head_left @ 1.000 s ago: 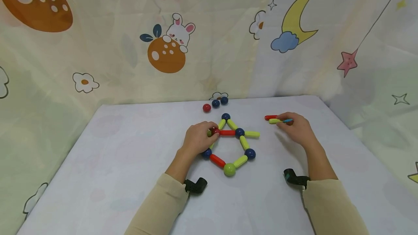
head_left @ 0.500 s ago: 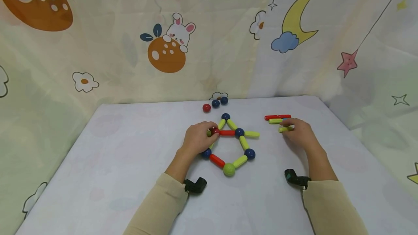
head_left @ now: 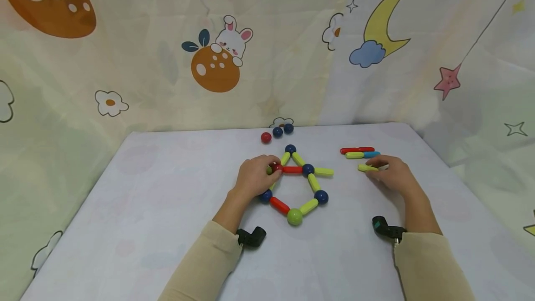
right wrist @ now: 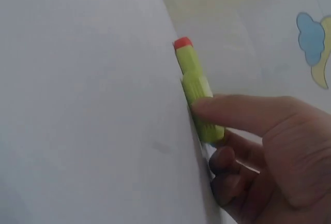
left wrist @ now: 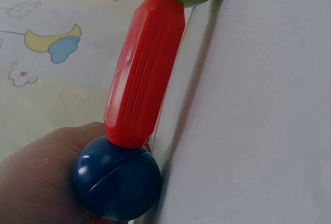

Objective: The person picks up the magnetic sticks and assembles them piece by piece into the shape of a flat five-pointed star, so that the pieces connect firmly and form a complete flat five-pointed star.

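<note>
The right hand pinches a green stick near one end, and the other end points free toward the joined shape; whether this stick touches the table or is a little above it, I cannot tell. The left hand holds the red ball between thumb and fingers, at the left corner of the shape, but part of the grip is hidden. For working well here, I think the left hand should keep a light, steady hold, because a pull on this ball could twist the whole frame apart. The stick should be carried level and with its free end leading, so that it meets a ball straight and not at an angle. It would be wise to pass around the green side stick, which sticks out from the blue ball toward the right hand and could be knocked. The red sticks and the blue stick lie just beyond the right fingers, so a low, calm movement seems best.
</note>
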